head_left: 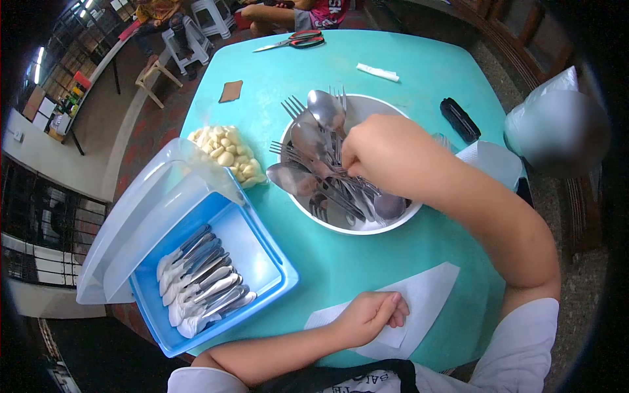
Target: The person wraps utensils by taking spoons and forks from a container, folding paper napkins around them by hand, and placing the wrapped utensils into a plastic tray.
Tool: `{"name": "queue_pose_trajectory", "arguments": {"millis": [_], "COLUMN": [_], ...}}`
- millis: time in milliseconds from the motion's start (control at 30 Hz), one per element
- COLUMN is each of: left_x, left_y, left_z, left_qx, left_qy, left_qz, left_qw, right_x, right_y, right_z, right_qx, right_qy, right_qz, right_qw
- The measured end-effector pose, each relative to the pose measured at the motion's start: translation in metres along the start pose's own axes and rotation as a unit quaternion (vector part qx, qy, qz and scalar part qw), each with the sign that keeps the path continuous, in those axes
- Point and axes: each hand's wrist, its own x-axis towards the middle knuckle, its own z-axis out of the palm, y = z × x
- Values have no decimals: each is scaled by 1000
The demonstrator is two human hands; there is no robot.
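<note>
A white bowl (349,230) holds a heap of metal spoons and forks (314,141), several with their heads sticking out past the rim. My right hand (383,147) reaches over the bowl, its fingers pinched among the cutlery handles; which piece they grip is hidden. Near the table's front edge, my left hand (372,318) rests loosely closed on a white paper napkin (429,288), with nothing visible in its fingers. To the left stands an open blue plastic box (268,278) with a row of spoon-and-fork bundles (203,278), their lower ends wrapped in white paper.
A clear lid (124,229) leans at the box's left. Behind it lies a bag of peeled garlic (226,154). Scissors (298,41), a brown square (230,91), a white paper roll (378,72) and a black case (460,120) lie on the turquoise table (282,78). People sit beyond.
</note>
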Motion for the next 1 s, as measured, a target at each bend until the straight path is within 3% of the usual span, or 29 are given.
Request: {"name": "queue_pose_trajectory", "arguments": {"millis": [300, 500, 600, 800, 900, 1000], "left_x": [1, 1, 1, 1, 1, 1], "left_y": [-4, 0, 2, 1, 6, 4], "left_z": [4, 5, 5, 4, 4, 5], "left_qx": [-19, -15, -3, -9, 2, -5], "left_qy": [28, 32, 31, 27, 21, 24], "left_qz": [40, 44, 41, 50, 47, 48], "left_qw": [999, 998, 999, 998, 999, 999], "right_x": [-1, -22, -36, -53, -42, -16], "right_y": [-6, -3, -11, -13, -14, -11], "right_z": [9, 1, -9, -24, -30, -30], "right_qx": [-36, 82, 111, 120, 295, 438], "right_qy": [26, 66, 11, 94, 250, 379], "right_qz": [-59, -129, -145, -125, -106, -105], "right_qw": [997, 986, 983, 980, 916, 808]}}
